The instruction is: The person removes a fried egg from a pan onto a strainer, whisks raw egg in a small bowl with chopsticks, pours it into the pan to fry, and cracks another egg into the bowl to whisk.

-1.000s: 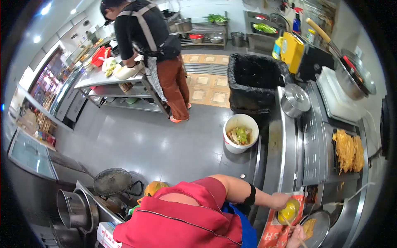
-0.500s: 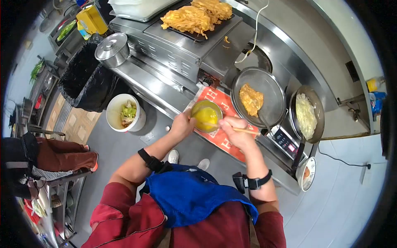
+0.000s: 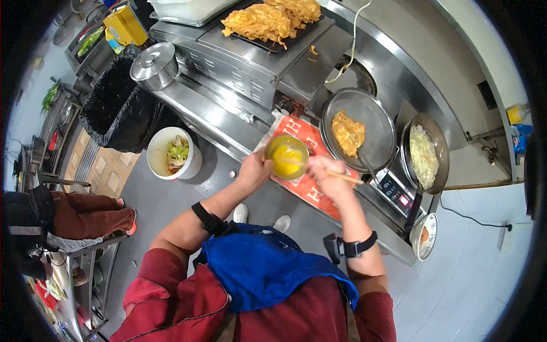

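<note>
A metal bowl (image 3: 302, 143) of yellow beaten egg (image 3: 285, 155) sits over an orange printed mat (image 3: 313, 192). My left hand (image 3: 253, 173) grips its left rim. Wooden chopsticks (image 3: 346, 177) are held in my right hand (image 3: 327, 178), their tips in the egg; that hand is blurred by motion. To the right, a round strainer (image 3: 377, 122) lies with a fried golden piece (image 3: 347, 134) and a metal utensil (image 3: 367, 165) on it. Beyond stands a frying pan (image 3: 441, 149) holding a pale egg mixture (image 3: 424, 158).
The pan is on an induction cooker (image 3: 397, 191). A patterned bowl (image 3: 424, 236) stands at the counter's right end. Fried food (image 3: 259, 24) is piled on a dark tray behind. On the left are a lidded pot (image 3: 154, 64), a white bucket (image 3: 188, 165), a lined bin (image 3: 114, 108) and another person (image 3: 94, 214).
My right hand and the chopsticks have shifted slightly right, and the egg swirls differently in the bowl. My left hand keeps hold of the rim.
</note>
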Demonstrator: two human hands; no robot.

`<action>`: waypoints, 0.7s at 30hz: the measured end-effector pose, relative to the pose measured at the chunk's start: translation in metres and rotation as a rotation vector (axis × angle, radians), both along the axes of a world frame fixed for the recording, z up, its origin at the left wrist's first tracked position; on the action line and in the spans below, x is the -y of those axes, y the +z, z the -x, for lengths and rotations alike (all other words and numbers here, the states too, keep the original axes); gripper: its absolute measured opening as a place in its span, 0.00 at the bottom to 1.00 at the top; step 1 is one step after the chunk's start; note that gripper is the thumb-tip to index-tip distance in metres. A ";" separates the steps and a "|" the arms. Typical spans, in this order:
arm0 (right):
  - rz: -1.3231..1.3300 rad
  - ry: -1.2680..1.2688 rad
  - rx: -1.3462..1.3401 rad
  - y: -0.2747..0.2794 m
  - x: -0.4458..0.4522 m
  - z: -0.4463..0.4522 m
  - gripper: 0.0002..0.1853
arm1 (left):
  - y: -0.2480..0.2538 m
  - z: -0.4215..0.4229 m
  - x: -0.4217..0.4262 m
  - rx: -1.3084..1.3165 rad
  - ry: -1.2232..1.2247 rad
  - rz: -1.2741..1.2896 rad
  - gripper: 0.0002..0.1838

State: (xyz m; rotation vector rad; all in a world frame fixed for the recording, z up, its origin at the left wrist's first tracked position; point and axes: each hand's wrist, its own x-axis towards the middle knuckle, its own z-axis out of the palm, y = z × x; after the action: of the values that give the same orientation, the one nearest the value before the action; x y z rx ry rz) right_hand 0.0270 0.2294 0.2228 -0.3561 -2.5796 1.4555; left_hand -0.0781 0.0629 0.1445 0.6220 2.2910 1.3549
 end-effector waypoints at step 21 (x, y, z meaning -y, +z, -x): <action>-0.069 -0.098 -0.038 0.022 -0.011 -0.014 0.13 | -0.004 -0.003 0.001 0.052 0.036 -0.028 0.14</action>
State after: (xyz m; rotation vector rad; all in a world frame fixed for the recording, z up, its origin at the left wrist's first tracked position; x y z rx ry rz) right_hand 0.0407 0.2404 0.2445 -0.4344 -2.5367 1.3243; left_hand -0.0752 0.0615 0.1401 0.5505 2.2555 1.4053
